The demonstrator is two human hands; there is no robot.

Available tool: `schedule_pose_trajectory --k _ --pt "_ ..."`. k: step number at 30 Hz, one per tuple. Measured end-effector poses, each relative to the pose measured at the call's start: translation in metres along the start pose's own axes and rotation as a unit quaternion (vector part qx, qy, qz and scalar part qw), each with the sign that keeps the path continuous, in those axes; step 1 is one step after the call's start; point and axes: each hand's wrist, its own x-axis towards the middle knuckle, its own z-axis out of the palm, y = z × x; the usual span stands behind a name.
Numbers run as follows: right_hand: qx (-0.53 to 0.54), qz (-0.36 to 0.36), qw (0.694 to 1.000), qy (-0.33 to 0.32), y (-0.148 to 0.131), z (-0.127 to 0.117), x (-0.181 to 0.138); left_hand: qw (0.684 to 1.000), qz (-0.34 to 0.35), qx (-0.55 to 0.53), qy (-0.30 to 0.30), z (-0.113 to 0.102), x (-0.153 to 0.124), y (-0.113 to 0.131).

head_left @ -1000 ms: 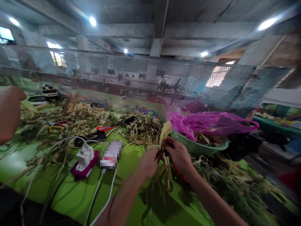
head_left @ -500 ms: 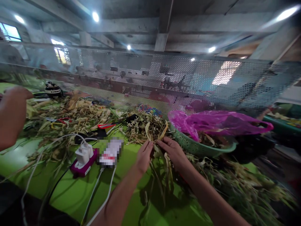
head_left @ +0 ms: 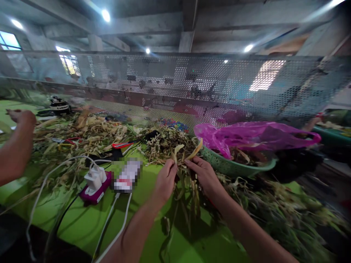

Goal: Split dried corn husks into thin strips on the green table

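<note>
My left hand (head_left: 166, 178) pinches a dried plant stalk near the base of a pale, curled leaf (head_left: 178, 149). Close beside it, my right hand (head_left: 204, 174) has its thumb and fingers closed by a yellowish dry leaf (head_left: 197, 148) that slants up to the right. Withered leaves and stems (head_left: 189, 204) hang below both hands over the green table (head_left: 153, 233). Behind the fingertips lies a heap of small dry plant bits (head_left: 170, 144).
A green basket (head_left: 236, 166) with a pink plastic bag (head_left: 257, 136) stands to the right. Leftward are a phone (head_left: 127, 177), a purple power strip (head_left: 94, 190), cables, red-handled cutters (head_left: 123, 144) and dry plants (head_left: 101, 133). A co-worker's arm (head_left: 16, 146) enters at left. Perforated metal mesh (head_left: 153, 91) stands behind.
The yellowish leaf by my right hand has risen slightly and leans further right. Both my hands stay close together. The co-worker's hand at left has moved farther left.
</note>
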Motion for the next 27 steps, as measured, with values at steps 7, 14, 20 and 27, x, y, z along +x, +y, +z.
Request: schedule_pose_trajectory --k 7,14,20,27 --pt "0.024 0.013 1.000 -0.006 0.006 0.004 0.003 0.991 -0.025 -0.130 -0.014 0.001 -0.002 0.009" --pt "0.018 0.047 0.999 -0.011 0.013 0.004 0.008 0.974 -0.044 -0.189 -0.119 0.000 -0.003 0.011" --pt "0.016 -0.022 0.998 -0.058 -0.007 -0.008 0.006 0.975 -0.071 -0.201 -0.056 -0.003 0.003 0.009" --pt "-0.043 -0.110 0.991 -0.056 -0.021 -0.015 0.001 0.977 -0.061 -0.176 -0.103 0.001 0.004 0.002"
